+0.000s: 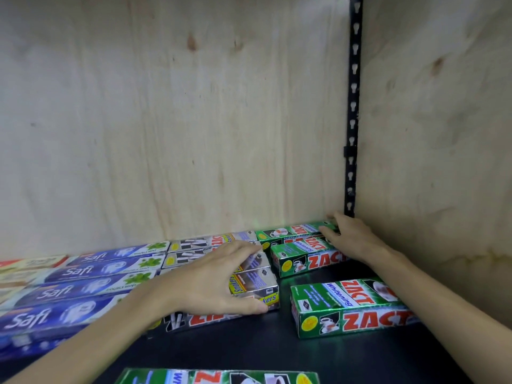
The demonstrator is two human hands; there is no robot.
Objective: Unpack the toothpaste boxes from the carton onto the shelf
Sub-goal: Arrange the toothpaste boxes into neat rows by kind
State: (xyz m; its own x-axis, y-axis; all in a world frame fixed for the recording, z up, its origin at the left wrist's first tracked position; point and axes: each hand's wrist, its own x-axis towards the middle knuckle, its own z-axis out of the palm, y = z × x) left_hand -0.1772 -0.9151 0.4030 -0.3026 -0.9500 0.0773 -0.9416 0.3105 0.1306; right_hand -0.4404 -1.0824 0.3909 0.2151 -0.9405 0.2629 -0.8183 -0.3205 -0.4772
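**Both hands on toothpaste boxes at the back of the shelf**

Left hand (213,275) lies palm-down over the silver Zact Smokers boxes (255,284), fingers spread and slightly bent across the top, thumb pressed against the near side of the front box. Looks like a loose grip over the stack end, not a pinch.

Right hand (346,234) reaches to the rear green Zact box (291,231), which lies against the plywood back wall (194,120). Fingers mostly straight, fingertips touching the box's right end; thumb lies along its near side. Whether it actually clamps the box, cannot tell.

Landmark: the black slotted upright (353,106) in the corner. Rear green box ends just left of its foot. A second green Zact box (304,259) lies just in front of that one, touching it. A third green Zact Whitening box (349,306) lies nearer the camera, apart from the row, slightly skewed. A fourth green box (219,376) is cut off at the bottom edge of the view.

Silver boxes sit left of the green ones, in a row front to back. Further left of the upright, blue Safi boxes (83,289) lie side by side. All boxes lie flat, long sides running left-right, on the dark shelf board (277,347). Green boxes: red ZACT lettering, yellow round sticker, cup picture.
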